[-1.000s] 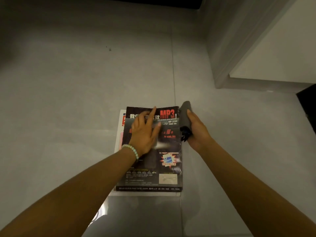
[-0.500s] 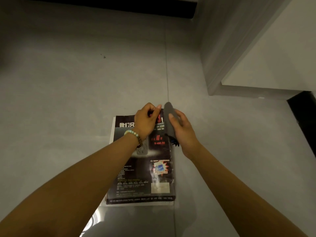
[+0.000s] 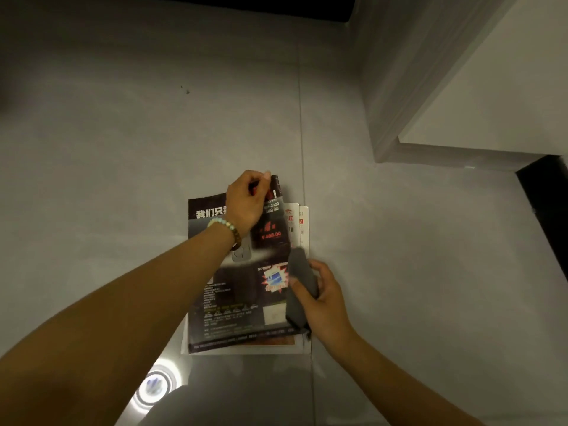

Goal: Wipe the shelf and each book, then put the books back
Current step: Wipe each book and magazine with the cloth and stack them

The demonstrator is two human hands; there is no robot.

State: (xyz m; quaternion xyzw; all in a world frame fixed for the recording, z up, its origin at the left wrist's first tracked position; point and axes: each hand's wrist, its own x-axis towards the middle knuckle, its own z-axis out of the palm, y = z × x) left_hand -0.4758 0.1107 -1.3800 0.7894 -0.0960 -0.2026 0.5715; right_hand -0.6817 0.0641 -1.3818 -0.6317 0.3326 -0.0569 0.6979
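1. The left hand (image 3: 246, 201), a beaded bracelet (image 3: 221, 224) at its wrist, pinches the far right corner of the top magazine (image 3: 233, 302) and curls it up off the pile.
2. The dark-covered magazine lies on the grey floor (image 3: 123, 149) on top of at least 2 white books (image 3: 302, 222), whose edges show along its right side.
3. The right hand (image 3: 329, 299) grips a bunched grey cloth (image 3: 299, 284), which sits against the magazine's right edge, near its lower half.
4. Progress: the books are off the shelf and stacked on the floor, so the job looks to be in its book-wiping stage, with this cover under way. The books beneath appear to be waiting, and all of them have yet to go back. No shelf can be made out for certain, so whether it has been wiped cannot be told.
5. Change: 0.5 s ago both hands met at the magazine's far right corner. The cloth hand has since dropped toward the near end of that edge, the left hand has raised the corner, and the white edges now show on the right.
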